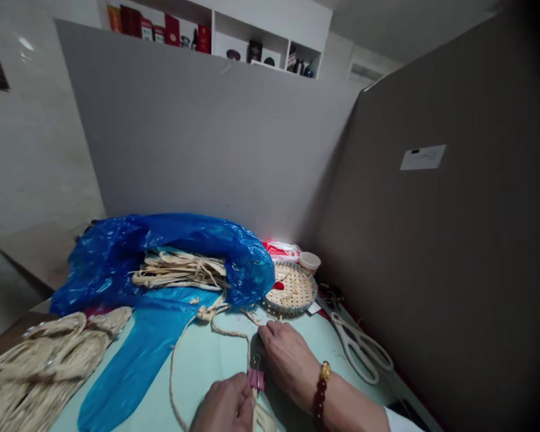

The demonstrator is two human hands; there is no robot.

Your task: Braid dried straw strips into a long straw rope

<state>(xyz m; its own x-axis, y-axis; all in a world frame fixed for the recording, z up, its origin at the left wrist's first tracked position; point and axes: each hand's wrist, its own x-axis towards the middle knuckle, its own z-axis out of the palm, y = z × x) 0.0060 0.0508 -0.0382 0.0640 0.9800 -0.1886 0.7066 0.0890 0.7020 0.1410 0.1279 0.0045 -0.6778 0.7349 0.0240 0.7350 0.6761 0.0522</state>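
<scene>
A pink binder clip (256, 379) grips pale straw strands (254, 411) at the table's near edge. Just left of the clip, my left hand (225, 405) is closed, thumb against fingers, on the strands. My right hand (288, 360), with a beaded bracelet at the wrist, lies beyond and right of the clip. Its fingers curl down toward the table, and whatever they hold is hidden under them. A twisted straw cord (231, 332) runs from the clip up to a knotted bundle (206, 312) and loops back down on the left.
Dried straw (180, 269) lies in a blue plastic bag (247, 258) at the back. Woven straw sandals (67, 348) are at left. A round bamboo basket (303, 291), a paper cup (310, 261) and white-handled scissors (360, 348) stand on the right. Grey partitions (216, 138) enclose the table.
</scene>
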